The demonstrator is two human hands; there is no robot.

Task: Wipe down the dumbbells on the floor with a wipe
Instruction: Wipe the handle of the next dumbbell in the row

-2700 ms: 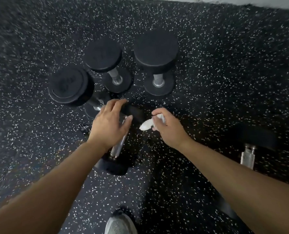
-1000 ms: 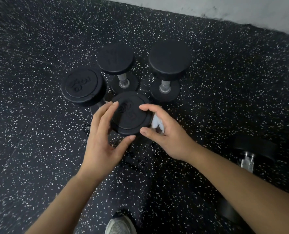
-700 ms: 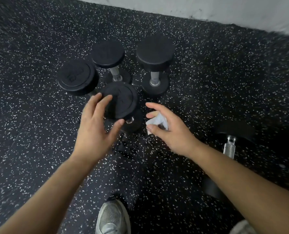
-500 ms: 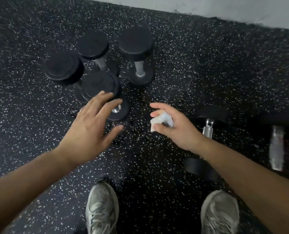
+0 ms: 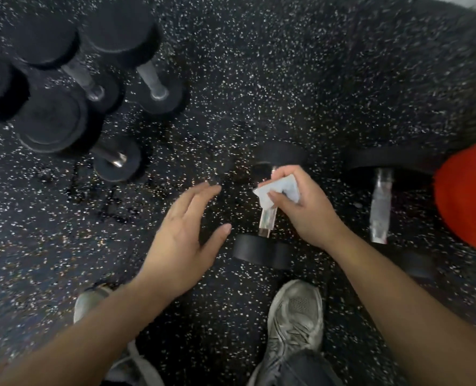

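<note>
a gym: speckled rubber floor (image 5: 287, 79), dumbbells (image 5: 64, 87)

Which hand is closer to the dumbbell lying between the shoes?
Right. The right hand holds the wipe over the dumbbell handle; the left hand hovers open beside it.

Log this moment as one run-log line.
right hand: pinches wipe over lying dumbbell's handle | left hand: open, beside it, holds nothing | upright dumbbells: far left
</note>
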